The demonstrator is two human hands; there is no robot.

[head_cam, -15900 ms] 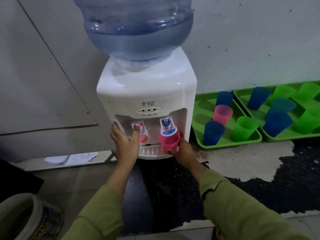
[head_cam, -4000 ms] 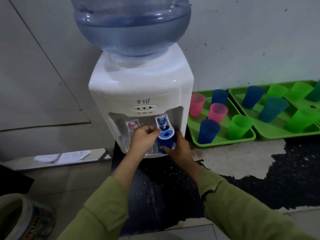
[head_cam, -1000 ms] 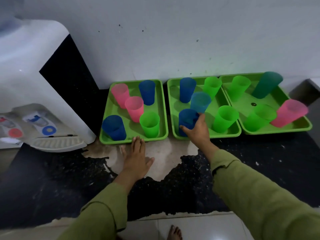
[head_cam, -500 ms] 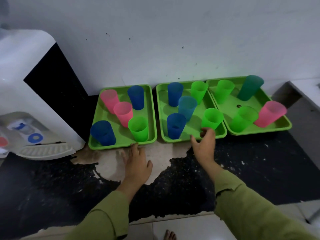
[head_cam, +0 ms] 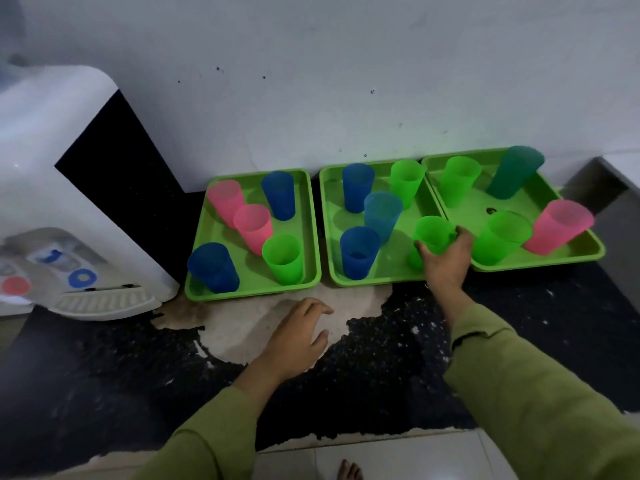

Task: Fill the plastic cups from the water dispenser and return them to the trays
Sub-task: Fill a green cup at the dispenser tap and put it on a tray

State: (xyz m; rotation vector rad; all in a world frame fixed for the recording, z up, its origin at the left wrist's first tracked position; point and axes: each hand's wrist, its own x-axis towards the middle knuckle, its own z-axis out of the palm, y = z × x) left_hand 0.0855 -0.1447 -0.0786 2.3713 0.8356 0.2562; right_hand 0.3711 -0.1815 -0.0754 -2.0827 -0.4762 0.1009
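Note:
Three green trays stand side by side against the wall: the left tray (head_cam: 207, 292), the middle tray (head_cam: 332, 268) and the right tray (head_cam: 588, 251). Each holds several blue, pink and green plastic cups. My right hand (head_cam: 446, 258) curls round a green cup (head_cam: 433, 233) at the front right corner of the middle tray. A dark blue cup (head_cam: 358, 252) stands to its left. My left hand (head_cam: 298, 337) rests on the counter in front of the trays with loose fingers, holding nothing. The white water dispenser (head_cam: 52, 188) stands at the far left.
The counter top (head_cam: 381, 375) is black with a worn pale patch in front of the trays. A grey wall runs close behind the trays. The dispenser's drip grille (head_cam: 100, 301) juts out at the left. Below the counter edge, a bare toe shows on the tiled floor.
My right hand let go of the dark blue cup in the middle tray, moved right and closed round the green cup. The view shifted right, away from the dispenser. My left hand stayed on the counter.

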